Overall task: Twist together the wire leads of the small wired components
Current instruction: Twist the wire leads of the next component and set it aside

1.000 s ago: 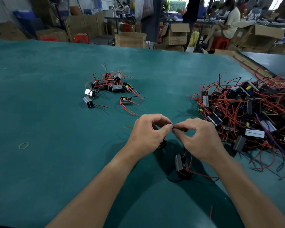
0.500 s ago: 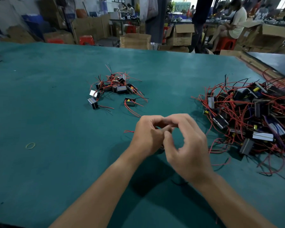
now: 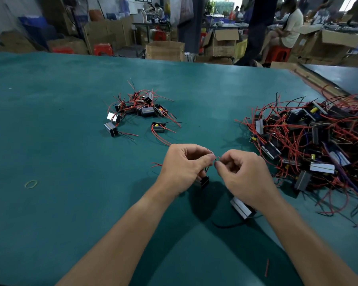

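Hands close together over the middle of the green desk [image 3: 50,120], nearer its near edge than its far one. Left hand [image 3: 184,166] curled, thumb and forefinger pinching thin wire leads [image 3: 215,159] at the fingertips. Right hand [image 3: 246,176] curled the same way, pinching the same leads from the other side, with the fingertips of both hands almost touching.

Just below the left hand, a small black component [image 3: 204,181] dangling by red and black wires; hanging free or touching the desk, cannot tell. Under the right wrist, a second component [image 3: 241,207] with a silvery face, low at the desk surface, partly hidden by the wrist. From it, a black wire [image 3: 227,226] curving toward the near edge.

Toward the right edge, a large pile [image 3: 318,141] of like components, thick with tangled red and black wires, well apart from the hands. Toward the far edge and left of the hands, a small pile [image 3: 141,108] of the same parts, a few lying loose around it.

Toward the left edge, a yellowish rubber band [image 3: 31,184] lying flat. Close to the near edge, between the forearms, a short red wire scrap [image 3: 267,267].

Beyond the far edge, cardboard boxes [image 3: 165,50], red stools [image 3: 102,49] and seated people, all blurred.
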